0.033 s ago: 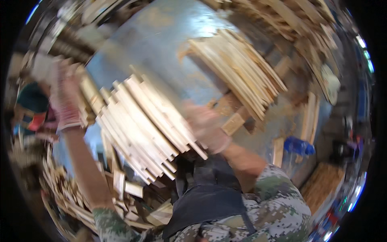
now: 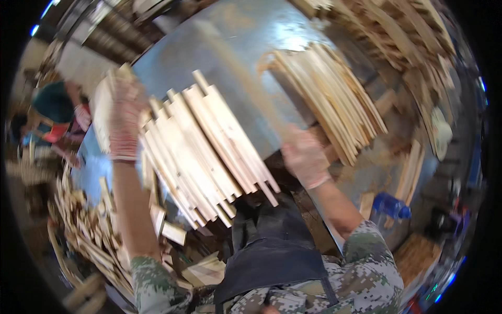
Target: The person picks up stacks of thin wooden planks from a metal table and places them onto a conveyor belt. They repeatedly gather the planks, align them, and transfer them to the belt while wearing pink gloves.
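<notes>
A row of pale wooden slats [image 2: 204, 146] lies side by side on a grey metal tabletop [image 2: 230, 36]. My left hand [image 2: 124, 121], in a white and red work glove, rests at the far left end of this row, fingers closed around the upper ends of the outermost slats. My right hand [image 2: 304, 157], also gloved, is closed on the near end of a long thin wooden strip [image 2: 246, 83]. The blurred strip stretches away across the tabletop, between the row and a second pile of slats [image 2: 329, 99].
Offcuts and scrap wood [image 2: 89, 235] heap up at lower left beside the table. More stacked timber [image 2: 397, 36] fills the upper right. A blue object [image 2: 391, 205] sits near the table's right edge. Another person in a teal top [image 2: 52, 104] works at far left.
Both hands sit further right in the picture than before. The long strip in my right hand now shows as a blurred streak over the tabletop.
</notes>
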The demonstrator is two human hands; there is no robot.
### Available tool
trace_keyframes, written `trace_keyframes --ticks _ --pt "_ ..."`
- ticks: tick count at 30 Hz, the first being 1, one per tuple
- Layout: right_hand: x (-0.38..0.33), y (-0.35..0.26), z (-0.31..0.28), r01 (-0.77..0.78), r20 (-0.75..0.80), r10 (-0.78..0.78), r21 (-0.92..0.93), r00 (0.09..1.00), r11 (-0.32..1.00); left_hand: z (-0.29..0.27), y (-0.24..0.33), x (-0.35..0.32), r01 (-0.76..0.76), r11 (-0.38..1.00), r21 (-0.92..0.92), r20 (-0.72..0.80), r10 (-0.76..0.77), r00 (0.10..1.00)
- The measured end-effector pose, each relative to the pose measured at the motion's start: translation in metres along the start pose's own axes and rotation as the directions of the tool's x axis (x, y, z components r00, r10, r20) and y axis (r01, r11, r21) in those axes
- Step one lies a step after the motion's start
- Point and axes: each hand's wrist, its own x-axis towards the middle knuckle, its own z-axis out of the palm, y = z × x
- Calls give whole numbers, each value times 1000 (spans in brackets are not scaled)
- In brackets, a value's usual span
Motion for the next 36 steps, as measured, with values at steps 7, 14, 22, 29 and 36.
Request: trace_keyframes --ticks 7,14,22,29,36 --pt "-50 176 -19 -256 29 339 -597 940 761 -103 -140 -218 543 777 319 -575 -296 762" --pt "-47 172 -24 -285 -8 406 -724 914 628 -185 -241 -317 706 482 520 -695 -242 677" --pt "-19 112 9 -74 158 162 -452 974 889 -232 -268 -297 467 227 855 -436 -176 883" --pt "82 63 165 -167 244 78 369 967 914 -294 -344 -315 480 135 867 -449 -207 869" --pt "75 41 270 -498 484 135 790 865 357 -200 -267 -261 642 678 -359 -530 -714 457"
